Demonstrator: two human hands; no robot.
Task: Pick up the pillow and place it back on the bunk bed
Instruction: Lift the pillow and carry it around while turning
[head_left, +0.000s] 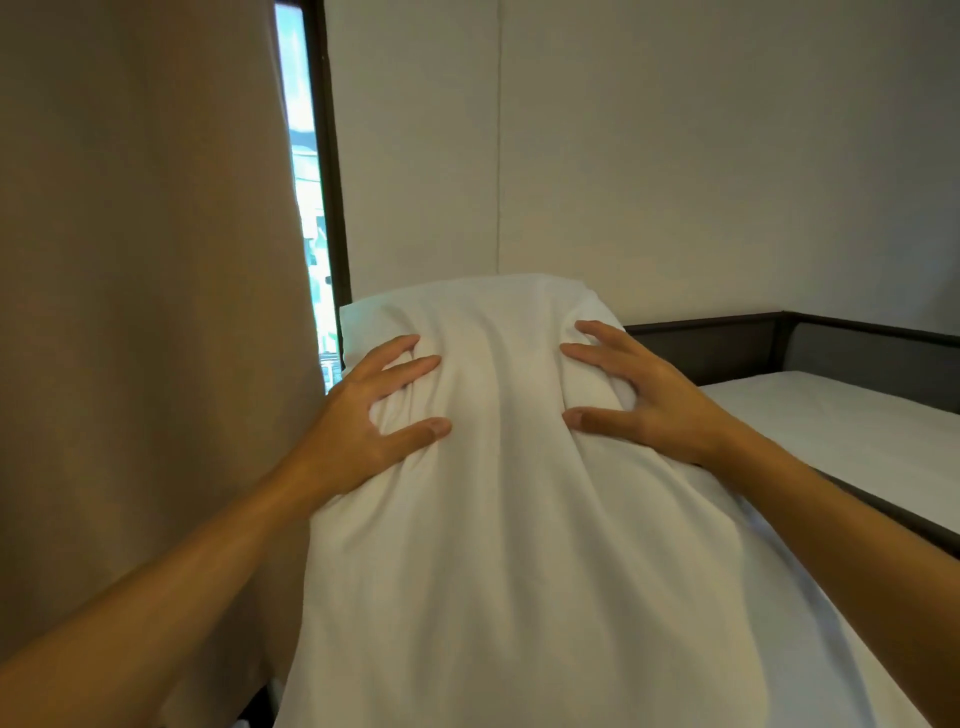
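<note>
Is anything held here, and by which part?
The white pillow, gripped on both sides near its upper end: left hand on its left, right hand on its right.

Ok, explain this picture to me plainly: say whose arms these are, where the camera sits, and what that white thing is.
There is no machine here. The camera is worn on a person's head, looking forward and down, so the two bare arms reaching in are that person's own. The left hand and right hand each grip a side of a white pillow, fingers pressed into the fabric. To the right lies the bunk bed's mattress inside a dark bed frame. On the left hangs a beige curtain, with a narrow strip of window beside it.
</note>
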